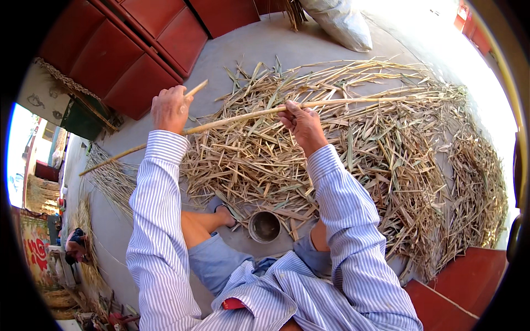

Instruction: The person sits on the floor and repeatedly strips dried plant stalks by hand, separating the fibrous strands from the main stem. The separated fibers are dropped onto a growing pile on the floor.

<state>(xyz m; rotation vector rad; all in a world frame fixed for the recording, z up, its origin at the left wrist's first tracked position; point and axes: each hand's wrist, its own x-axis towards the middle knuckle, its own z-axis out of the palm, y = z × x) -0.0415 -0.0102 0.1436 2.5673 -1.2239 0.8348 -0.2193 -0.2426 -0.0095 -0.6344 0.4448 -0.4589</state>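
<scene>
A long, pale reed stalk (237,118) slants across in front of me, its thin end down at the left and the other end reaching right over the litter. My right hand (303,128) is closed round it, thumb on top. Raised to the left, my left hand (169,110) is closed on a short, pale stick (197,86) whose end pokes out to the right. The long stalk passes by the left wrist; the sleeve covers part of it there. Beneath both hands spreads a wide heap of dry reed leaves and stalk pieces (243,160).
A round metal bowl (264,227) stands on the floor between my legs. Red padded seats (132,71) line the far left. A white sack (339,25) is at the back. Bundled thin stalks (113,174) lie left, and a red panel (469,281) lies at lower right.
</scene>
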